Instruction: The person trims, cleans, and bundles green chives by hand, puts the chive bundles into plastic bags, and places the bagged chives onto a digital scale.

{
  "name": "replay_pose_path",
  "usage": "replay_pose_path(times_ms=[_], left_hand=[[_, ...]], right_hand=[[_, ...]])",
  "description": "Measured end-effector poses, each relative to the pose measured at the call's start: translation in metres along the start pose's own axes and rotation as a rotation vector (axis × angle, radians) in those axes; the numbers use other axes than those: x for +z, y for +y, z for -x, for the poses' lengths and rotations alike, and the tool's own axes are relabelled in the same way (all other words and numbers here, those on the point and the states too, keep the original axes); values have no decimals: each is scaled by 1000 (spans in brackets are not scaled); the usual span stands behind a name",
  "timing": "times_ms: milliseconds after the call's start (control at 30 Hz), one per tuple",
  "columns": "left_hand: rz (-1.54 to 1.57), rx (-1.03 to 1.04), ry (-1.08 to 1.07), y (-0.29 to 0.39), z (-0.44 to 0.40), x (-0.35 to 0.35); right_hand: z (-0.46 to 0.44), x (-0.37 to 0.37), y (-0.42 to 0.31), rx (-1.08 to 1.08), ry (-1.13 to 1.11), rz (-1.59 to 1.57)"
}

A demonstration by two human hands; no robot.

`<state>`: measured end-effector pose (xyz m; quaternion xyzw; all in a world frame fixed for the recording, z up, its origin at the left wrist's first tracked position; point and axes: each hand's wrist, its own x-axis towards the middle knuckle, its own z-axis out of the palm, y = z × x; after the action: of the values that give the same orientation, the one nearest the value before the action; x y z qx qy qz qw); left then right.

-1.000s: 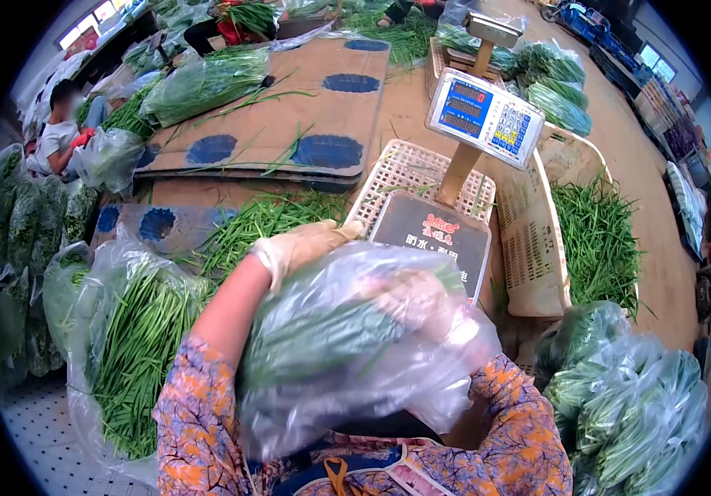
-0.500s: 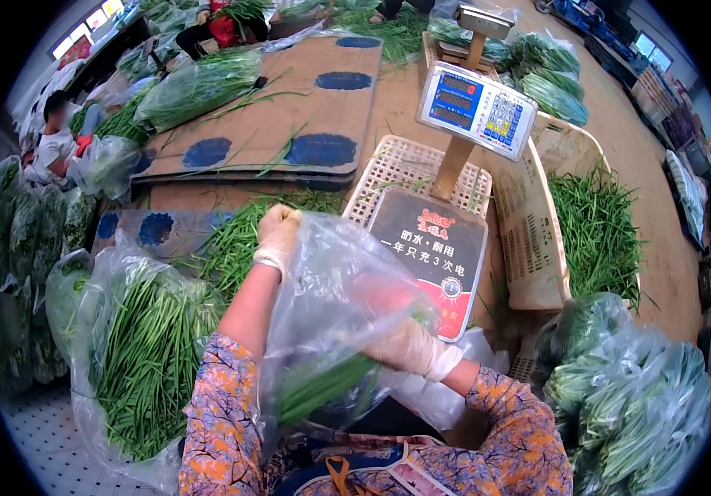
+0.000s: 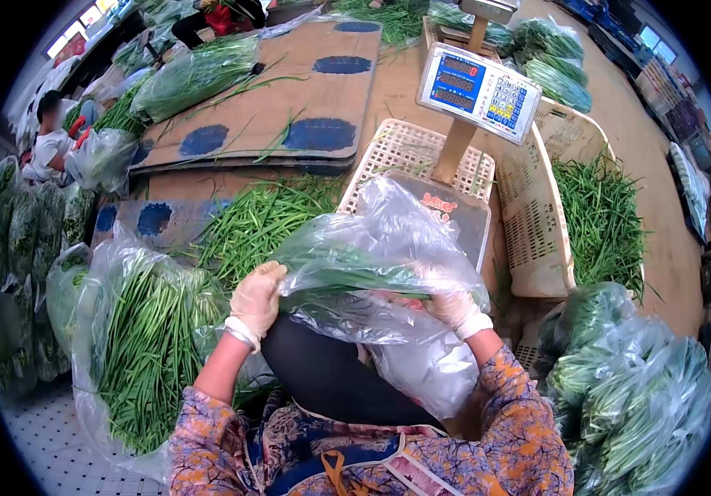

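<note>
Both my hands wear pale gloves and hold a clear plastic bag (image 3: 372, 248) with green stalks inside, above my lap and over the front of the scale (image 3: 473, 217). My left hand (image 3: 256, 304) grips the bag's left end with its fingers closed. My right hand (image 3: 453, 307) is closed on the right end, its fingers partly covered by plastic. Loose green stalks (image 3: 264, 221) lie just beyond my left hand. An open bag of green stalks (image 3: 145, 355) stands at the left. The scale's display (image 3: 479, 93) rises behind its plate.
A crate (image 3: 529, 223) of greens stands right of the scale, with filled bags (image 3: 637, 380) in front of it. Stacked brown boards (image 3: 289, 107) lie at the back left, carrying a bagged bundle (image 3: 198, 74). A co-worker (image 3: 51, 145) sits at the far left.
The bag has swung from upright before my body to lying across, over the scale plate. My left hand has moved down and slightly left; my right hand has risen to the bag's right end.
</note>
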<state>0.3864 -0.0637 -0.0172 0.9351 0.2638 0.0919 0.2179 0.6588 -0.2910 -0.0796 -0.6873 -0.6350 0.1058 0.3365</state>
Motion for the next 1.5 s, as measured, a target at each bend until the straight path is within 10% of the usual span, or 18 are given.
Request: replay_pose_path(times_ms=[200,367,733,900,1033,1133,1200,1500], left_hand=[[314,-112,510,6,-9,-39],[320,-188,484,11,-23,-17],[944,-200,517,36,-95,-11],[672,64,725,41,-88,-4],[681,-105,551,52,-14,-20],[646,-292,518,17,69,-20],[679,-485,431,-9,128,-9],[1372,-689,466,-40,263,74]], right_hand=[[20,-26,49,826,-180,388],[36,-31,75,856,-201,618],[-26,-10,1,152,-118,239],[-33,56,-12,471,-359,-16],[-37,51,-42,240,-270,85],[-92,12,-136,241,-655,3],[-107,9,-176,0,-590,-624],[-241,210,-281,-661,-344,296]])
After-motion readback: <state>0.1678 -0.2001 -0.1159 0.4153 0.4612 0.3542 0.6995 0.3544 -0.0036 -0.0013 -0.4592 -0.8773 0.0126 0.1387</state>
